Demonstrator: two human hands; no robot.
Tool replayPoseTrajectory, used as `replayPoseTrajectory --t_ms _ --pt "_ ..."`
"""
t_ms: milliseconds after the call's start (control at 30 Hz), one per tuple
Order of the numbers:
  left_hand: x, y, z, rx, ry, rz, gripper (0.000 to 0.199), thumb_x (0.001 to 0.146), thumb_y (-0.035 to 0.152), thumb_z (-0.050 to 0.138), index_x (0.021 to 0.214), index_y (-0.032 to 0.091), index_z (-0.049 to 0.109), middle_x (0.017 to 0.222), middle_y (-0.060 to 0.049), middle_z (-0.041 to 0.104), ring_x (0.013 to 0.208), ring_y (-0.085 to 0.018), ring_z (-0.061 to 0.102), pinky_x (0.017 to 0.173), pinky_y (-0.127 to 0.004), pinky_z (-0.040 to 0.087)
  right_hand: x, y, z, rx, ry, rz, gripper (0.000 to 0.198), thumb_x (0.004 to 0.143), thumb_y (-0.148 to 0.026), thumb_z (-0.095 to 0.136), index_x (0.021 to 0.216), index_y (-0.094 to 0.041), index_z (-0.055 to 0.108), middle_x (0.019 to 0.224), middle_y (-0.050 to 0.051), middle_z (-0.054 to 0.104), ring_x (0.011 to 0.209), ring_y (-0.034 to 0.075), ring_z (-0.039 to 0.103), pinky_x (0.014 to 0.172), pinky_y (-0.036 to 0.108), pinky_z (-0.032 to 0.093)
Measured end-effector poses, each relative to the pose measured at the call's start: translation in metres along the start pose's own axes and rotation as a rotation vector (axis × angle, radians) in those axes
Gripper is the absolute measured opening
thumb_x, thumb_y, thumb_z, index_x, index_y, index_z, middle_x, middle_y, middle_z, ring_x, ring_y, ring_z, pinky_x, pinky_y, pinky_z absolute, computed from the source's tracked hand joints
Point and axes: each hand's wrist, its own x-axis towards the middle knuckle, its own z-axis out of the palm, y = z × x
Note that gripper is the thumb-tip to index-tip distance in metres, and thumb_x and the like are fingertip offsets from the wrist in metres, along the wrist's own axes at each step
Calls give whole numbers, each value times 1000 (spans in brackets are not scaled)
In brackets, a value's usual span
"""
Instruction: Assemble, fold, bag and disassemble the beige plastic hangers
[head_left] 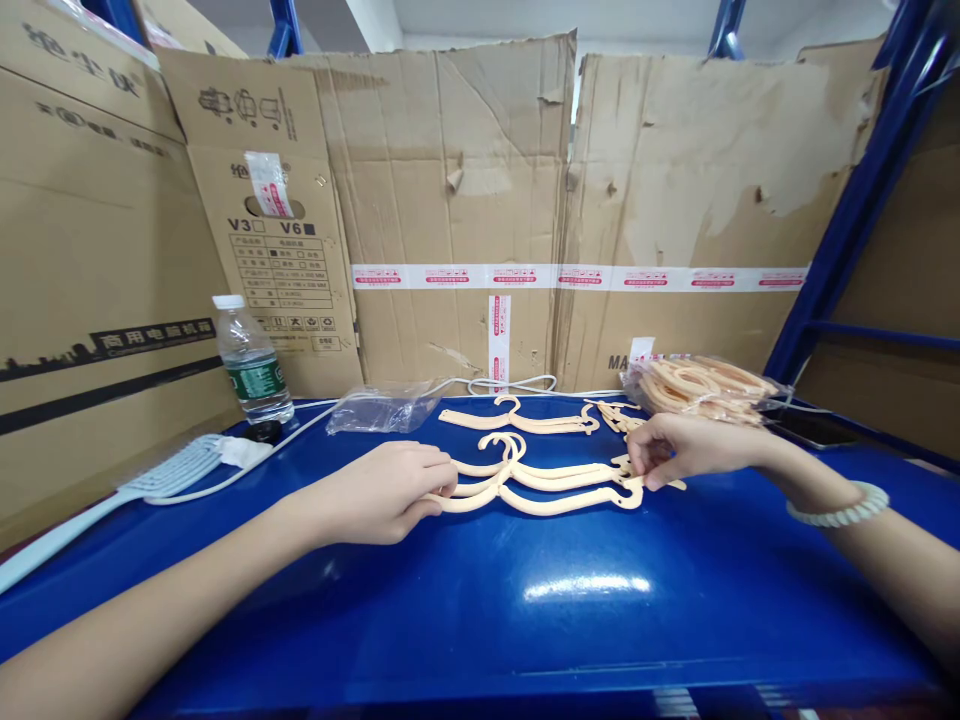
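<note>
Several cream plastic clothes hangers lie overlapped on the blue table, hooks pointing away from me. My left hand is closed around their left ends, which its fingers partly cover. At the right ends, my right hand has thumb and fingers pinched together on a hanger tip; exactly how many hangers it touches is hidden. Just behind lies another hanger, apart from both hands. Small cream pieces lie partly behind my right hand.
A clear bag of cream hangers sits at the back right, beside a dark phone-like object. Empty plastic wrap, a water bottle, a light blue hairbrush and a white cable lie left. Cardboard walls the back.
</note>
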Motion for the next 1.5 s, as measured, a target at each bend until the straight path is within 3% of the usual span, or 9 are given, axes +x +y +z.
replayPoseTrajectory --t_ms 233,433,967,1333,1500 --pt "1 -2 7 -52 26 -62 11 90 17 46 82 19 53 83 -3 62 70 -17 58 61 -26 40 3 3 3 -65 25 43 36 75 -50 68 77 -14 66 66 4 64 60 17 57 54 26 42" --pt "3 -5 11 -13 7 -112 14 92 18 44 82 18 53 84 -4 62 74 -18 59 63 -26 41 2 2 3 -176 81 92 29 76 -45 66 72 -16 63 64 3 63 59 18 56 53 26 39" --pt "4 -15 25 65 134 -94 16 95 21 42 89 19 57 86 -3 63 81 -18 60 69 -29 44 2 12 0 -217 89 164 29 74 -47 63 72 -18 59 65 4 64 61 20 59 53 28 41" --pt "5 -12 22 69 108 -105 10 92 19 46 88 19 55 87 -3 62 81 -18 59 70 -29 44 -3 8 -1 -259 102 183 22 73 -40 62 71 -19 59 66 4 65 61 20 60 54 28 40" --pt "5 -11 22 78 84 -104 8 92 19 47 90 19 55 90 -3 62 83 -19 59 71 -30 44 -4 11 -2 -290 117 154 31 78 -49 60 72 -18 57 66 4 63 61 19 57 53 27 38"
